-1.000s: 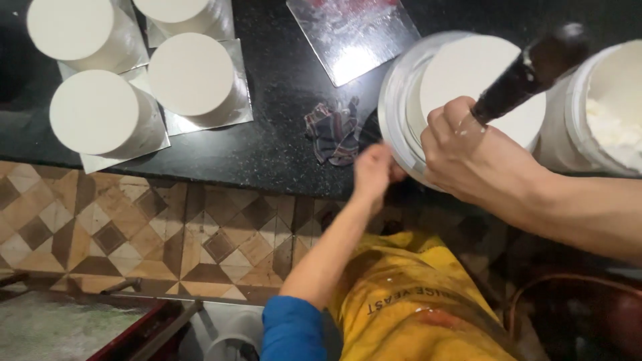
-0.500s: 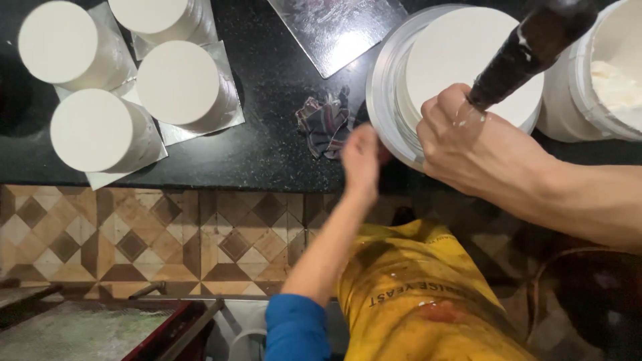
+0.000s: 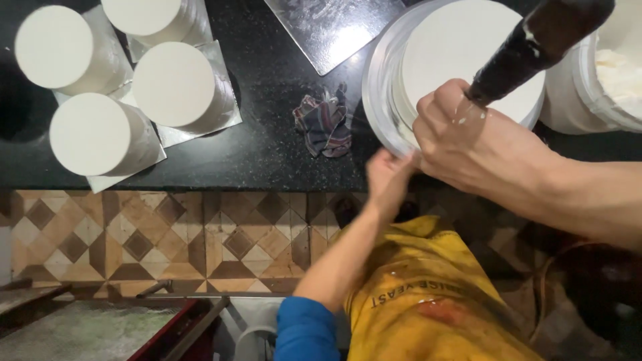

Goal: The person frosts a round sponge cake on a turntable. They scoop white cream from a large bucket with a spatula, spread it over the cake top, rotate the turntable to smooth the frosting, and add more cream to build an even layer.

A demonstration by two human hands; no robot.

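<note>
A white round cake (image 3: 461, 47) sits on a pale turntable (image 3: 376, 87) on the black counter. My right hand (image 3: 468, 137) is closed around the lower end of a dark brown piping bag (image 3: 535, 40), which slants up to the right over the cake's near edge. My left hand (image 3: 388, 177), blurred, reaches up from below and its fingertips grip the turntable's near rim. A blue sleeve (image 3: 304, 327) covers that arm near the elbow.
Several white cylindrical cakes stand on silver boards at the left, among them one (image 3: 174, 83) and another (image 3: 90, 134). A crumpled cloth (image 3: 324, 124) lies beside the turntable, and a metal sheet (image 3: 334, 27) behind it. A white bucket of cream (image 3: 615, 73) is at the right. My yellow apron (image 3: 428, 294) is below.
My left hand has slid right along the turntable's near rim. The piping bag now stands steeper over the cake. The view has shifted slightly left.
</note>
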